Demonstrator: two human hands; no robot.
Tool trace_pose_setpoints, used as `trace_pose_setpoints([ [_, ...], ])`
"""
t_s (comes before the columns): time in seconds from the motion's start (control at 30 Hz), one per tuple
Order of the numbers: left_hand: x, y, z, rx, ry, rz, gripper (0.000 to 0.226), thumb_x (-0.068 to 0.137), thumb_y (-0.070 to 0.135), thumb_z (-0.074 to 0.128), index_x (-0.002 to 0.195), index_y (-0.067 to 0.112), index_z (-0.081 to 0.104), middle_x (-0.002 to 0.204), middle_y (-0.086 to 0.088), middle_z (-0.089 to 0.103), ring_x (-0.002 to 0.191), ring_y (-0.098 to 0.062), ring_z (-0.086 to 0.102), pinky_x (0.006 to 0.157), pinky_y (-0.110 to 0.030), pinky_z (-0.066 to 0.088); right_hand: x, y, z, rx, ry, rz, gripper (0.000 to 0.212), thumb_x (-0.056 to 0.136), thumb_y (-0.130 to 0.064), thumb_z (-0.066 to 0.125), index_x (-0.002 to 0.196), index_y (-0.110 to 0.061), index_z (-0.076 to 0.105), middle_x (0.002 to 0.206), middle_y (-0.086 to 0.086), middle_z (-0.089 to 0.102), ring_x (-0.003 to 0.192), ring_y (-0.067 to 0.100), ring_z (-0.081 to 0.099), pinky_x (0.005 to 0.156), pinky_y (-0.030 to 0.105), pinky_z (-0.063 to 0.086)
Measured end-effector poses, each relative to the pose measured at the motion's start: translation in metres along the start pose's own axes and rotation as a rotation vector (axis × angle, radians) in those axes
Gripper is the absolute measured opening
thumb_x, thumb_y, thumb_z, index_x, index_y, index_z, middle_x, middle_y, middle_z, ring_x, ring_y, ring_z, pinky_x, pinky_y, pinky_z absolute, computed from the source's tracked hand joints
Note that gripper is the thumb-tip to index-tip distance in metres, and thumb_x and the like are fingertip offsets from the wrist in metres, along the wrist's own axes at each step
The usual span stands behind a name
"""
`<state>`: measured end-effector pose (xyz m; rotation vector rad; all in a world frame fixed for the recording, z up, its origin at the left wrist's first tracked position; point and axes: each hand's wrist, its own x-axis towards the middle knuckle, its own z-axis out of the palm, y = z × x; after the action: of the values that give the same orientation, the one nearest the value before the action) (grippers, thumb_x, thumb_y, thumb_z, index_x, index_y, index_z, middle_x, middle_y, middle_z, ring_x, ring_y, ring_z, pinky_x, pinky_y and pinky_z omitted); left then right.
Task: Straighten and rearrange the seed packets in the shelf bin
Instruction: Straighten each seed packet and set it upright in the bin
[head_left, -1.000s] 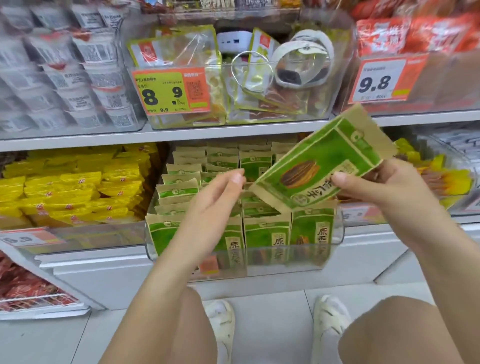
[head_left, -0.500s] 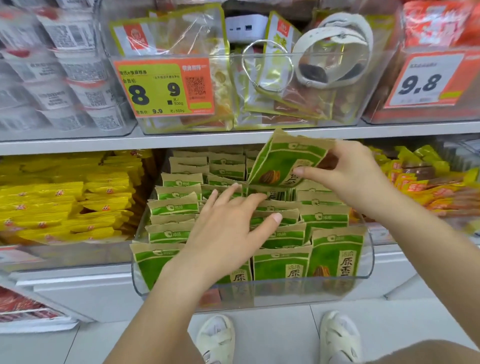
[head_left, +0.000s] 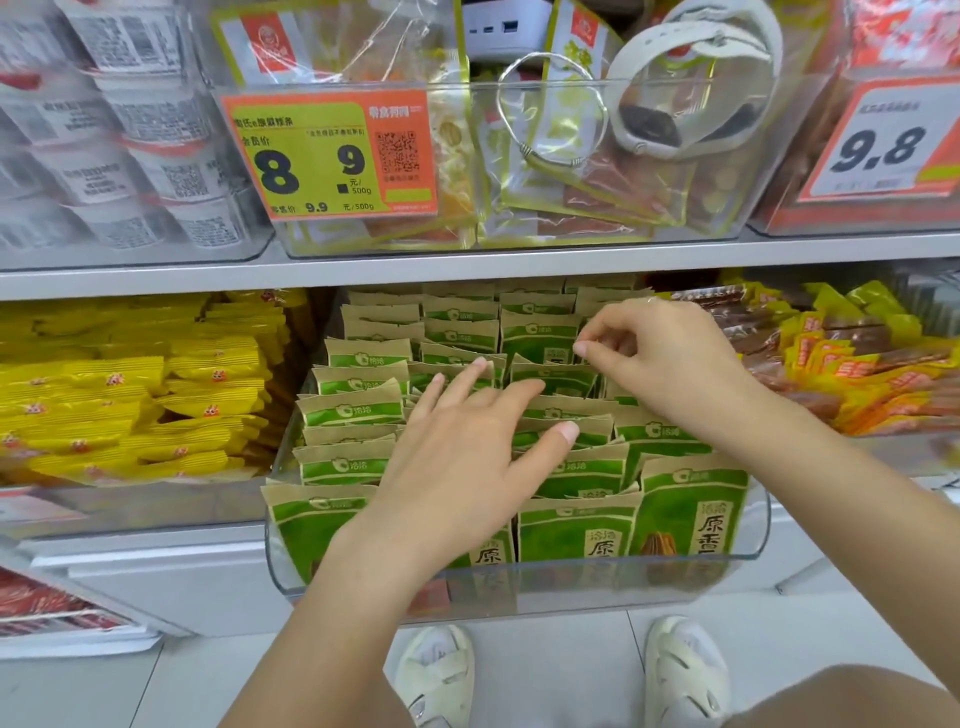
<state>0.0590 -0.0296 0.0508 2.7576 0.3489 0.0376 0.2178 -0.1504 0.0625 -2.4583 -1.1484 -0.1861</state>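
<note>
While I crouch at the shelving (head_left: 467, 262), the clear shelf bin (head_left: 519, 582) sits in front of me on the lower level, pulled a little forward over the floor. It is packed with green and tan seed packets (head_left: 353, 410) standing on edge in several rows from front to back; the front ones show large printed characters through the clear wall. Yellow snack packs (head_left: 156, 395) fill the bin to the left, and red and yellow packs (head_left: 857, 358) lie to the right. Above, another clear bin carries an orange and green price tag (head_left: 327, 156). My left hand (head_left: 467, 457) lies flat over the middle rows, fingers straight and spread, the tips touching the packet tops. My right hand (head_left: 660, 353) reaches into the back right rows with fingers curled, thumb and forefinger pinched together at a packet's top edge; whether they really grip it I cannot tell. My pale shoes (head_left: 685, 670) show below on the floor.
</note>
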Motion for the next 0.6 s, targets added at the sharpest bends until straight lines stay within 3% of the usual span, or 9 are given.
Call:
trace_pose_setpoints([
  [0.17, 0.001, 0.0, 0.001, 0.006, -0.002, 0.003, 0.063, 0.095, 0.066, 0.017, 0.152, 0.04, 0.023, 0.156, 0.012, 0.035, 0.15, -0.006, -0.002, 0.121, -0.034, -0.004, -0.003, -0.006, 0.002, -0.034, -0.258, -0.042, 0.028, 0.097, -0.039, 0.048, 0.121, -0.034, 0.064, 0.11, -0.005, 0.069, 0.101, 0.018, 0.062, 0.09, 0.038, 0.05],
  [0.27, -0.001, 0.001, 0.0, -0.006, 0.005, 0.006, 0.061, 0.095, 0.066, 0.018, 0.149, 0.041, 0.029, 0.155, 0.014, 0.036, 0.15, -0.005, -0.001, 0.122, -0.035, -0.004, 0.005, -0.003, 0.004, 0.002, -0.318, -0.003, 0.036, 0.099, -0.037, 0.047, 0.134, -0.032, 0.053, 0.111, 0.0, 0.067, 0.093, 0.015, 0.058, 0.089, 0.03, 0.046],
  [0.33, -0.003, 0.001, -0.001, -0.037, 0.013, 0.016, 0.057, 0.094, 0.065, 0.021, 0.144, 0.041, 0.038, 0.152, 0.016, 0.039, 0.149, -0.004, 0.001, 0.122, -0.034, -0.003, 0.011, 0.001, 0.002, 0.042, -0.344, 0.008, 0.04, 0.097, -0.038, 0.051, 0.136, -0.03, 0.051, 0.13, -0.001, 0.061, 0.108, 0.014, 0.056, 0.092, 0.027, 0.04],
  [0.43, -0.007, 0.0, -0.003, -0.054, 0.042, 0.031, 0.053, 0.094, 0.063, 0.026, 0.136, 0.041, 0.05, 0.15, 0.018, 0.041, 0.148, -0.003, 0.006, 0.121, -0.032, -0.001, 0.017, 0.008, -0.003, 0.07, -0.442, 0.002, 0.051, 0.087, -0.049, 0.061, 0.135, -0.034, 0.05, 0.139, -0.002, 0.054, 0.126, 0.017, 0.049, 0.104, 0.033, 0.04],
  [0.6, -0.017, 0.0, -0.001, -0.027, 0.056, 0.007, 0.054, 0.094, 0.062, 0.027, 0.14, 0.042, 0.046, 0.155, 0.016, 0.03, 0.145, -0.004, 0.013, 0.119, -0.029, 0.009, 0.016, 0.015, -0.005, 0.076, -0.564, -0.036, 0.066, 0.076, -0.06, 0.067, 0.136, -0.039, 0.048, 0.148, -0.009, 0.042, 0.136, 0.012, 0.037, 0.107, 0.027, 0.029],
])
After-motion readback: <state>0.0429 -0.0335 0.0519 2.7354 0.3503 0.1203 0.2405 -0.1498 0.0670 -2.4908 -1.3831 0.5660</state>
